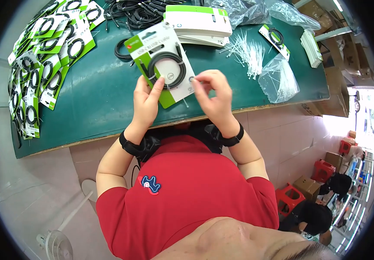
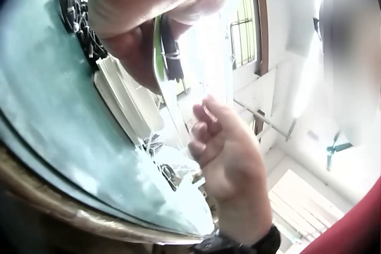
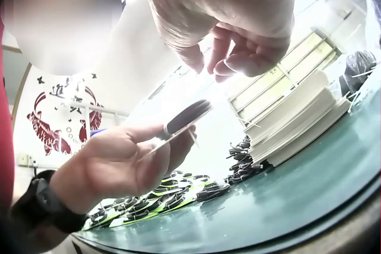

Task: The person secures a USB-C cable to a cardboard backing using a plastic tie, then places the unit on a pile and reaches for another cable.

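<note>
My left hand (image 1: 147, 100) grips a white and green packaging card (image 1: 169, 96) by its lower left, thumb on the front. A coiled black USB cable (image 1: 182, 71) lies against the card, bound with white ties. From under the card's lower edge a thin white tie tail (image 1: 186, 103) sticks out. My right hand (image 1: 216, 97) is beside the card's right edge, with thumb and fingers loosely bent and nothing visible between them. In the right wrist view, a gap separates these fingertips (image 3: 221, 70) from the held card and cable.
Carded cables (image 1: 48, 56) pile up at the table's left. Loose black cables (image 1: 139, 15) lie at the back beside a stack of blank-side cards (image 1: 200, 26). White cable ties (image 1: 249, 54), a bag of ties (image 1: 279, 80) and one carded cable (image 1: 275, 39) lie to the right.
</note>
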{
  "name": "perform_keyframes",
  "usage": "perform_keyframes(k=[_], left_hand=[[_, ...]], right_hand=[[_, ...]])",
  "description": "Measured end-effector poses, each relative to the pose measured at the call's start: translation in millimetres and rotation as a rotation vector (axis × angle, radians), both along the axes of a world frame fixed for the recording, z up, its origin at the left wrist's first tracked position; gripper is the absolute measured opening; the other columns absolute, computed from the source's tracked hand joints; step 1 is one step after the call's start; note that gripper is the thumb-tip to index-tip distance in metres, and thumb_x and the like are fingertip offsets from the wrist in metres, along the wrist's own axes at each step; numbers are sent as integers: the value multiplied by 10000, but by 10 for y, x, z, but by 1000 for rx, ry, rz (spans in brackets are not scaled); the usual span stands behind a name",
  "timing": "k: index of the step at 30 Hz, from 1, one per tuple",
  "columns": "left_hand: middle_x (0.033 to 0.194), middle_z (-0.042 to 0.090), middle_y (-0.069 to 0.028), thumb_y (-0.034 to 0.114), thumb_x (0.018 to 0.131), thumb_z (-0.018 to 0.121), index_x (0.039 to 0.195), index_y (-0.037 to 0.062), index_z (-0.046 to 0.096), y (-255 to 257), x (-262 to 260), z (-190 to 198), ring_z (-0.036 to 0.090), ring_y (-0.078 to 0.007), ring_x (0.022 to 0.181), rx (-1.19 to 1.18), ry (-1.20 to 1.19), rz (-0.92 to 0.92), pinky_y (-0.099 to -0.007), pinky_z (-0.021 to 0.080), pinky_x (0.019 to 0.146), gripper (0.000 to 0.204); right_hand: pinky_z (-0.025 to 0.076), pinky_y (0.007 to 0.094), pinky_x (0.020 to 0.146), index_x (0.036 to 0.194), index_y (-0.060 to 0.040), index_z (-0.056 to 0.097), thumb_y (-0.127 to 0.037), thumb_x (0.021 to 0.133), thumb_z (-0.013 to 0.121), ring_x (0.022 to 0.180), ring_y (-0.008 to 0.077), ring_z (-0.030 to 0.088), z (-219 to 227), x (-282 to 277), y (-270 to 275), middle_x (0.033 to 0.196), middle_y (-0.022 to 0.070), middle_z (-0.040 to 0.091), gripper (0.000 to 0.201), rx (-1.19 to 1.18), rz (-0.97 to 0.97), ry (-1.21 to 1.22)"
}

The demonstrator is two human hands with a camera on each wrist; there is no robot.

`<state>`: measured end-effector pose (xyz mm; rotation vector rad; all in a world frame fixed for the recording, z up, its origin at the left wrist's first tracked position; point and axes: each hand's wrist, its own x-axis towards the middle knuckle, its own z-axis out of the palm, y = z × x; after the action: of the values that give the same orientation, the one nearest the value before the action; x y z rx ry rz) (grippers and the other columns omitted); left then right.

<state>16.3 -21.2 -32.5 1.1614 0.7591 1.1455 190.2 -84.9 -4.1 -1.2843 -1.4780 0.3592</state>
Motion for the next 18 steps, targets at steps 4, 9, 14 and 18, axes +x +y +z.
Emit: perform_keyframes(k=[4, 9, 14, 18], left_hand=[[1165, 641, -100, 195, 1031, 538, 1266, 8, 477, 75, -96, 180, 686, -187, 970, -234, -127, -37, -317, 598, 786, 306], [1174, 641, -105, 217, 1034, 529, 1263, 25, 480, 107, -122, 180, 679, -180, 1021, -365, -258, -88, -314, 612, 765, 304], [1204, 631, -99, 241, 1041, 513, 1273, 38, 466, 58, -85, 216, 675, -194, 1049, -430, -298, -139, -322, 613, 769, 311], [1221, 625, -95, 245, 1043, 509, 1288, 42, 452, 39, -91, 203, 672, -198, 1059, -451, -298, -167, -328, 613, 778, 323]], right_hand=[[463, 191, 638, 1070, 5, 638, -15, 901, 688, 722, 59, 572, -97, 110, -109, 929, 28, 673, 177, -331, 35, 373], [484, 199, 657, 1091, 41, 637, -42, 916, 688, 771, 52, 602, -82, 104, -169, 985, 53, 696, 200, -422, 194, 512], [501, 203, 671, 1009, 49, 676, -80, 926, 690, 785, 75, 643, -168, 24, -170, 964, 68, 707, 155, -496, 328, 627], [504, 209, 661, 1006, 52, 679, -80, 928, 687, 759, 85, 655, -191, -16, -202, 897, 68, 709, 154, -467, 309, 611]])
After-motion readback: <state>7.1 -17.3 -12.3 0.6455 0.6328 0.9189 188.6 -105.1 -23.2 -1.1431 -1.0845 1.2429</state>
